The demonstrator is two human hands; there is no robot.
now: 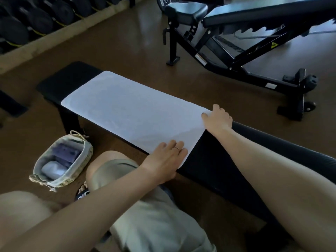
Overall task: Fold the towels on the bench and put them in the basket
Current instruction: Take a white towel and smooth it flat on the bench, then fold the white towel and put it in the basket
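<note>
A white towel [131,108] lies spread flat along the black flat bench [236,160]. My left hand [164,160] rests palm down on the towel's near right corner, fingers together, a ring on one finger. My right hand [217,118] lies on the towel's far right corner, fingertips curled over its edge; whether it pinches the cloth is unclear. A woven basket [85,160] stands on the floor to the left of my knee, holding a folded white towel [52,169] and a folded purple towel [66,152].
An adjustable black gym bench [245,39] stands on the brown floor beyond the flat bench. A rack of dark dumbbells [36,20] runs along the top left. My knees and light shorts [154,220] fill the foreground, beside a sandal [82,192].
</note>
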